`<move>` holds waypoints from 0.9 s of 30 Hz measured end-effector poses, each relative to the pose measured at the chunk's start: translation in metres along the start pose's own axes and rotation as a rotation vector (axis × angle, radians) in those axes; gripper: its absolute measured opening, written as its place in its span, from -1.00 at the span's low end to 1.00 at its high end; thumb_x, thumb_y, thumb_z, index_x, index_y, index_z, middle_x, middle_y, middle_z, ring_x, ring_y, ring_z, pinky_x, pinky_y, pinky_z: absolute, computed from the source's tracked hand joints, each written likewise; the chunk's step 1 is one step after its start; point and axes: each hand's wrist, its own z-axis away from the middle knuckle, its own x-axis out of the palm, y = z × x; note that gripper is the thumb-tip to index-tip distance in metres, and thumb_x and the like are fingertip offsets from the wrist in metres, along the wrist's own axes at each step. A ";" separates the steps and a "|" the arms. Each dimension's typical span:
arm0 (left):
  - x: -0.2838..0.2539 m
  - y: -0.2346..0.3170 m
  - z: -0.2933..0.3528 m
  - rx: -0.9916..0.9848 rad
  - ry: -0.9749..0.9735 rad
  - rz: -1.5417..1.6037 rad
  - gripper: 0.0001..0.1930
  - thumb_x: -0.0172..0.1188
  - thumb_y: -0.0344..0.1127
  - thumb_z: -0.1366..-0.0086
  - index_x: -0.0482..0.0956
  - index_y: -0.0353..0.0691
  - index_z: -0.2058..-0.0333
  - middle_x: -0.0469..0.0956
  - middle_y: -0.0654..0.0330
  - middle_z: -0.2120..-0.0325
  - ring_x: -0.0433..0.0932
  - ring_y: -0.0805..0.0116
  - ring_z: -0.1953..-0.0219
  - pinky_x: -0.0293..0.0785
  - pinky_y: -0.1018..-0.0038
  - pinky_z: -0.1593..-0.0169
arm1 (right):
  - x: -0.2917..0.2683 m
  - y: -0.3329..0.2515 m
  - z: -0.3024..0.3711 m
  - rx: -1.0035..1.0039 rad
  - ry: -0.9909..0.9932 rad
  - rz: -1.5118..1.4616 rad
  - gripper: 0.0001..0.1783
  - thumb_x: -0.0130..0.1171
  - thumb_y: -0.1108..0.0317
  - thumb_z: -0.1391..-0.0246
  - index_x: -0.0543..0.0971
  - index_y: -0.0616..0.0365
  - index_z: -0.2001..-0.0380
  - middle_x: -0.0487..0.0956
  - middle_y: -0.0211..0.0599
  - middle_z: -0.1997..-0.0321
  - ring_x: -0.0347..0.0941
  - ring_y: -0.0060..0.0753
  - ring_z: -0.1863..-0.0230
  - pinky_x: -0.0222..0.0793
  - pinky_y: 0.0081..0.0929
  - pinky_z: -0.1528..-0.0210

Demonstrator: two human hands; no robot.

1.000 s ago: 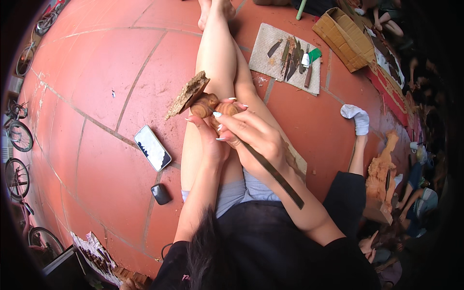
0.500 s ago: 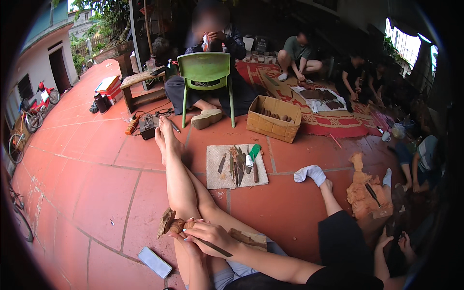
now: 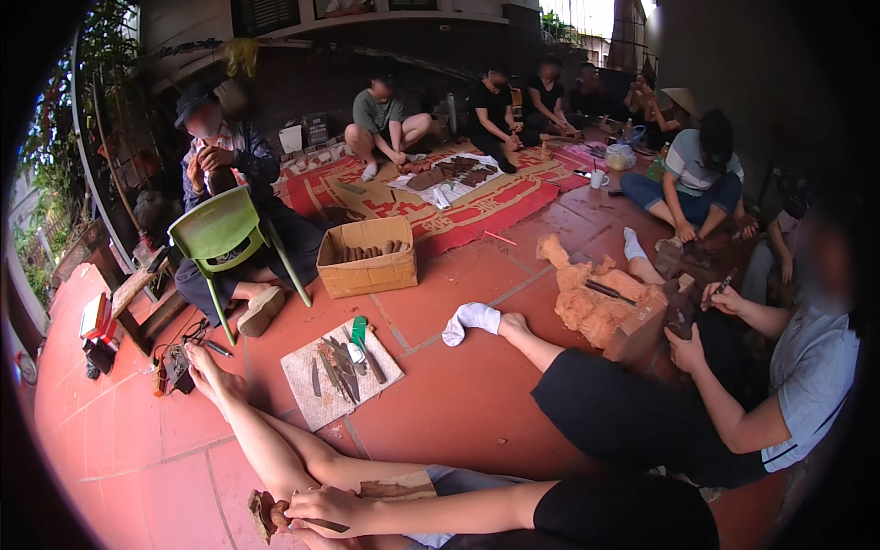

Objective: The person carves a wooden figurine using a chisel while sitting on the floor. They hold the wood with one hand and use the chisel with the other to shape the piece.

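Observation:
At the lower left, over my outstretched legs, my left hand (image 3: 321, 540) is closed beneath a small brown wood carving (image 3: 265, 513) with a rough, broad end. Most of that hand is hidden or cut off by the picture's lower edge. My right hand (image 3: 323, 506) lies over the carving's near side, fingers bent around a dark flat strip-shaped tool (image 3: 328, 525) whose end sticks out below the palm. The tool's working end is hidden. Across my lap rests a wooden board (image 3: 401, 486) with a darker patch.
Ahead lies a pale mat (image 3: 304, 403) bearing several flat tools and a green-handled brush (image 3: 358, 332). Beyond stand a cardboard box (image 3: 371, 275) of brown pieces and a green chair (image 3: 215, 226). At right, a person (image 3: 733, 339) holds dark wood beside a large orange-brown carving (image 3: 582, 298).
The view has swung to the right, so my hands and the mat sit further left and lower. The phone on the floor has left the picture. Both hands keep their hold.

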 end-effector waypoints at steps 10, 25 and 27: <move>0.087 -0.051 -0.004 -0.017 0.013 -0.060 -0.03 -0.10 0.58 -0.06 0.27 -0.30 -0.06 0.43 -0.02 0.06 0.45 0.09 -0.02 0.42 0.16 -0.15 | -0.088 -0.002 0.023 0.106 -0.038 -0.165 -0.83 0.16 0.38 -0.06 0.69 0.16 0.50 0.66 -0.23 0.44 0.57 -0.27 0.43 0.46 -0.36 0.27; 0.109 -0.078 0.007 -0.021 0.022 -0.078 0.01 -0.05 0.58 -0.03 0.22 -0.28 -0.12 0.39 0.02 -0.01 0.41 0.11 -0.08 0.40 0.17 -0.18 | -0.144 -0.020 0.024 0.589 -0.236 -0.367 -0.79 0.00 0.25 -0.28 0.60 0.06 0.26 0.64 -0.30 0.27 0.53 -0.41 0.27 0.44 -0.38 0.16; 0.110 -0.080 0.008 -0.019 0.024 -0.079 0.01 -0.05 0.58 -0.02 0.22 -0.27 -0.13 0.38 0.02 -0.02 0.40 0.12 -0.09 0.39 0.17 -0.19 | -0.146 -0.024 0.024 0.623 -0.255 -0.324 -0.77 -0.01 0.24 -0.29 0.59 0.07 0.29 0.64 -0.31 0.30 0.53 -0.41 0.30 0.45 -0.38 0.19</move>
